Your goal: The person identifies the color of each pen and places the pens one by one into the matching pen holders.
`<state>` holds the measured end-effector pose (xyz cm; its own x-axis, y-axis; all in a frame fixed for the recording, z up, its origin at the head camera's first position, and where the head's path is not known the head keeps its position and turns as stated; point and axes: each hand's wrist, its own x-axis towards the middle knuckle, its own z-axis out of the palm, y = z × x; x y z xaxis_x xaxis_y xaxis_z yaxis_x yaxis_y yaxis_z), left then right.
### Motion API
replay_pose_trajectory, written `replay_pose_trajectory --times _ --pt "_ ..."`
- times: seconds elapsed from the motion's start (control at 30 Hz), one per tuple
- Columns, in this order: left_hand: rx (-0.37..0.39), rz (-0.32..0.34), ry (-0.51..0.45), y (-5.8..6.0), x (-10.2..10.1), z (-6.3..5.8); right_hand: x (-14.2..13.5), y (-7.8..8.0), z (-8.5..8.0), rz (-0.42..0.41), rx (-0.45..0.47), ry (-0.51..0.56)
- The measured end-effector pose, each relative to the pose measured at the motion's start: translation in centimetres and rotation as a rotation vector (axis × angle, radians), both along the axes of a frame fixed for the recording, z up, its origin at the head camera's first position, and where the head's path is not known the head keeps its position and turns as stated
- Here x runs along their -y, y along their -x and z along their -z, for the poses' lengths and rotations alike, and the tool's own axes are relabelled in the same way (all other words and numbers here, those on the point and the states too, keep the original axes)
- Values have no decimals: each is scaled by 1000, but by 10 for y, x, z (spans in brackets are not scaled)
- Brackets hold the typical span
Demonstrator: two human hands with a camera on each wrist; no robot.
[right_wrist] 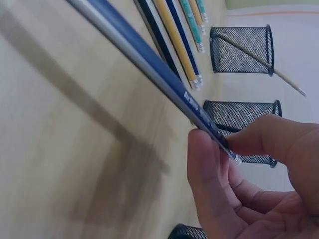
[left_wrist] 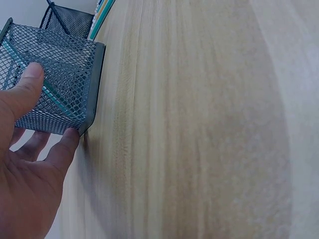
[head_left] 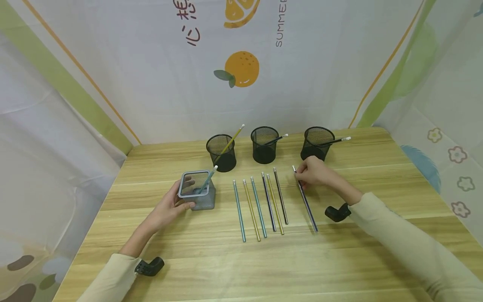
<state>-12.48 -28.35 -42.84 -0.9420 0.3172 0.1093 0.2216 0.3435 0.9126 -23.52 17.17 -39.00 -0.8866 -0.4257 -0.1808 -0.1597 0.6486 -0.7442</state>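
Observation:
On the left of the table, my left hand (head_left: 167, 212) holds a grey square mesh pencil holder (head_left: 203, 202), thumb on one side and fingers on the other. A teal pencil (head_left: 209, 178) leans inside it, eraser end up. My right hand (head_left: 317, 172) pinches a dark blue pencil (right_wrist: 149, 69) close to its white eraser. In the right wrist view this pencil looks raised off the table, with a shadow below. Left of it several pencils lie side by side, among them a black pencil (head_left: 280, 197), a yellow pencil (head_left: 252, 212) and a teal pencil (head_left: 239, 212).
Three round black mesh cups line the back: the left cup (head_left: 226, 162) with a yellow pencil (head_left: 235, 139), the middle cup (head_left: 264, 156) and the right cup (head_left: 311, 151) with a dark pencil each. A printed curtain (head_left: 302, 84) hangs behind the table (head_left: 211, 268).

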Motion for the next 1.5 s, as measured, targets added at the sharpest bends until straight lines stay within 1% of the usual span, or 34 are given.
replay_pose_trajectory --times 0.13,0.37,0.57,0.73,0.97,1.2,1.37,1.5 --pt "2 0 1 0 0 1 -5 1 -5 10 -11 47" --pt "-1 8 -3 1 0 0 -12 -1 -13 25 -3 134" --pt "0 13 -5 2 0 1 -17 -3 -17 30 -39 194" --pt "2 10 -6 1 0 0 -20 -3 -21 50 -39 243" --pt "0 4 7 1 0 0 -24 -5 -29 51 -57 236" --pt "0 7 -9 1 0 0 -25 -7 -38 55 -79 252" --pt "0 6 0 -1 1 0 -26 -7 -44 66 -137 274" --pt "2 6 -3 -1 1 0 -28 -5 -46 78 -193 332"
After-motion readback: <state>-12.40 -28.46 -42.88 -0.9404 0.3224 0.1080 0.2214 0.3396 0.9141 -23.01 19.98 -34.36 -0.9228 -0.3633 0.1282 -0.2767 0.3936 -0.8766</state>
